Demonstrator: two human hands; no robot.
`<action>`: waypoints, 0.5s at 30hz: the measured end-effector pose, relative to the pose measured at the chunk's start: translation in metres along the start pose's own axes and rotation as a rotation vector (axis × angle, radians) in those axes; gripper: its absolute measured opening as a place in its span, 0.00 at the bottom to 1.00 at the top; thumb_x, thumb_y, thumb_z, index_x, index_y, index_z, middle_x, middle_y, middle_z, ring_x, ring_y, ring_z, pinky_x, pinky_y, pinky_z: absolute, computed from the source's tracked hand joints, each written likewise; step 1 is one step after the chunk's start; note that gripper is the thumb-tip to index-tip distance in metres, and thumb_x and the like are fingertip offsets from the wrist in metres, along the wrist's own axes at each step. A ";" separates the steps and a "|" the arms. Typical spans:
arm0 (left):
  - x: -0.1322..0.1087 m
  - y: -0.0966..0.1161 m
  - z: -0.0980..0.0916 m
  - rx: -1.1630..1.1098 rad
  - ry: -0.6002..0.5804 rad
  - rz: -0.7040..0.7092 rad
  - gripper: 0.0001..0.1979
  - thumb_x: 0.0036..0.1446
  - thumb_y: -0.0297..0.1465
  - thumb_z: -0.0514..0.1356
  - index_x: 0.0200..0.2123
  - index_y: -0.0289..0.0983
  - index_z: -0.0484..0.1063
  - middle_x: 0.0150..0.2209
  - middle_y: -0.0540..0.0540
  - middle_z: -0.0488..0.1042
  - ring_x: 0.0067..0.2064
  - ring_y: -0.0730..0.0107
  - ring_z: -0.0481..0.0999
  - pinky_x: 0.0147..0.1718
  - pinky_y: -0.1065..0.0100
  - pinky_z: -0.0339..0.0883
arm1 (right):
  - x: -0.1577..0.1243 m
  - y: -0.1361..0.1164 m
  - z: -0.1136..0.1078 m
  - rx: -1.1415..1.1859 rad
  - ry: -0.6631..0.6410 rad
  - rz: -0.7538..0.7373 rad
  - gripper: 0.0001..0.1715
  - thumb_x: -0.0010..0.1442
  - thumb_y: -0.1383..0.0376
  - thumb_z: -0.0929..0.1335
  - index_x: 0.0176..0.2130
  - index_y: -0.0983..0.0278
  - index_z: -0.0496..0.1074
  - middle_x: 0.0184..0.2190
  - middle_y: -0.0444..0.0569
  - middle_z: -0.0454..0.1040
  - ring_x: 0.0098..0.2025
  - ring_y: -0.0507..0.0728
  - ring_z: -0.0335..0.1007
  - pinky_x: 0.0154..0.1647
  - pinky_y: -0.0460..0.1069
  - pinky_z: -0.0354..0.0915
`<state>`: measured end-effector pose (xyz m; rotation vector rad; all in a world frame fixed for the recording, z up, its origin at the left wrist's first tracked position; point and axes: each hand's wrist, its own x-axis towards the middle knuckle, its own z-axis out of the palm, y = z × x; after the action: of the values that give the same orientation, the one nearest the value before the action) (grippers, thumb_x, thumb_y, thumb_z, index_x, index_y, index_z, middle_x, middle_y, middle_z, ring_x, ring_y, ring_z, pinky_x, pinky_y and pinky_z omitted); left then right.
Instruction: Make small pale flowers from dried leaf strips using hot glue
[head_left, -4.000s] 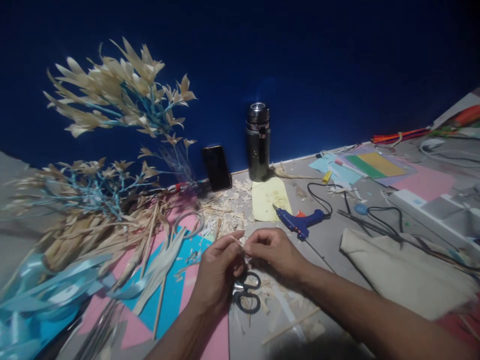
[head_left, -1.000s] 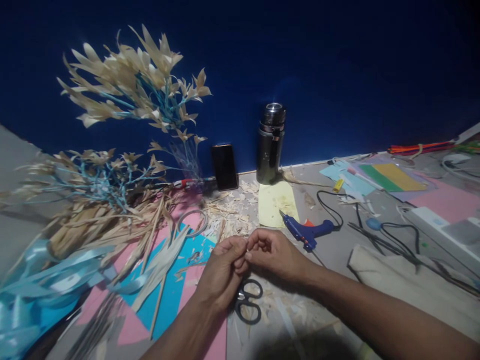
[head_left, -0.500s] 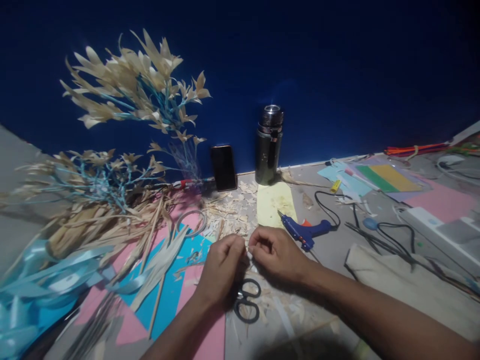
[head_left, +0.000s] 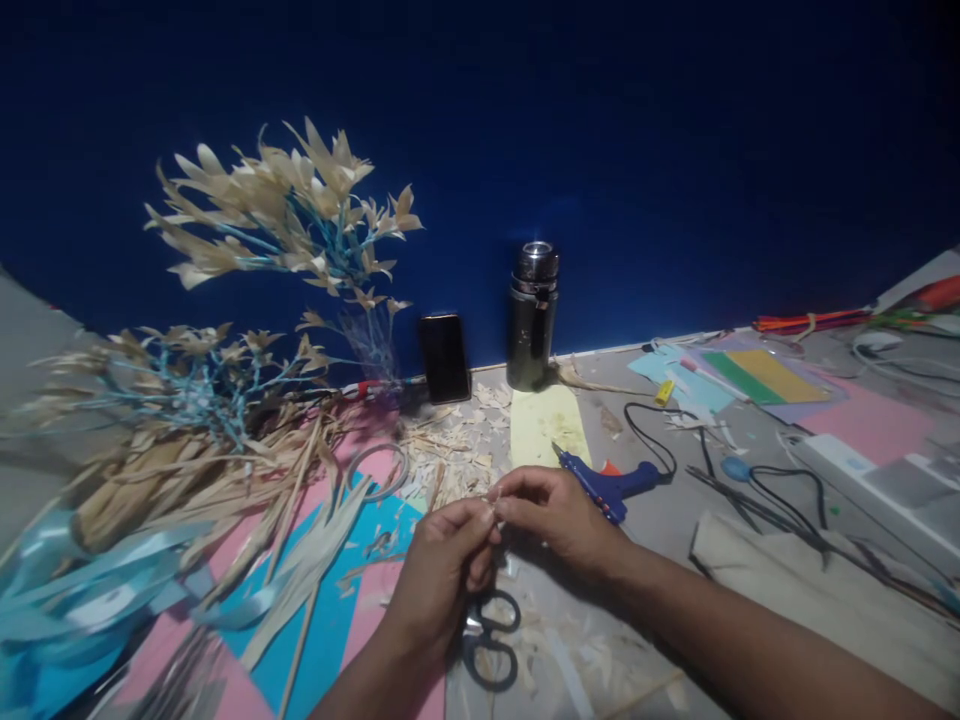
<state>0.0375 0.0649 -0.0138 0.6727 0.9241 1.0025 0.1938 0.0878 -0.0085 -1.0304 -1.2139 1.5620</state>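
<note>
My left hand [head_left: 448,560] and my right hand [head_left: 559,515] meet over the middle of the table, thumbs and forefingers pinched together. A tiny pale bit shows between the fingertips, too small to name. Just below my left hand lie scissors [head_left: 491,640] with dark handles, their blades partly hidden under the hand. Close beyond my right hand rests a blue hot glue gun [head_left: 611,485], its nozzle over a yellow sheet [head_left: 551,425]. Pale husk scraps [head_left: 450,450] are scattered in front of the hands.
Along the blue wall stand a dark flask [head_left: 532,325], a phone [head_left: 444,358] and dried flowers [head_left: 277,220] on blue stems. Husk strips [head_left: 180,465], blue ribbon [head_left: 97,590] and coloured paper [head_left: 322,620] cover the left. Cords, a cloth [head_left: 810,600] and a white power strip [head_left: 862,485] lie right.
The view has tilted up slightly, so things sit lower. My right fingers have straightened somewhat and come against the left fingertips. The glue gun and scissors stay in place.
</note>
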 end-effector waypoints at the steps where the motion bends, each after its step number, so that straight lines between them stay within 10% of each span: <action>1: 0.000 -0.001 0.000 0.031 0.007 0.007 0.17 0.52 0.41 0.70 0.24 0.34 0.74 0.12 0.56 0.58 0.16 0.81 0.51 0.19 0.74 0.42 | 0.000 0.000 0.000 0.002 0.006 0.003 0.18 0.50 0.54 0.78 0.32 0.66 0.79 0.28 0.47 0.77 0.32 0.54 0.71 0.36 0.49 0.64; 15: -0.007 0.001 0.001 0.411 0.238 0.294 0.06 0.47 0.32 0.71 0.26 0.35 0.82 0.28 0.43 0.78 0.30 0.66 0.73 0.27 0.70 0.63 | -0.007 -0.009 0.006 -0.076 0.113 -0.085 0.10 0.47 0.62 0.77 0.23 0.65 0.76 0.24 0.44 0.72 0.29 0.53 0.65 0.32 0.48 0.60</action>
<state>0.0364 0.0593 -0.0101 1.0733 1.2848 1.1817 0.1915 0.0810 0.0024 -1.0879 -1.2307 1.3830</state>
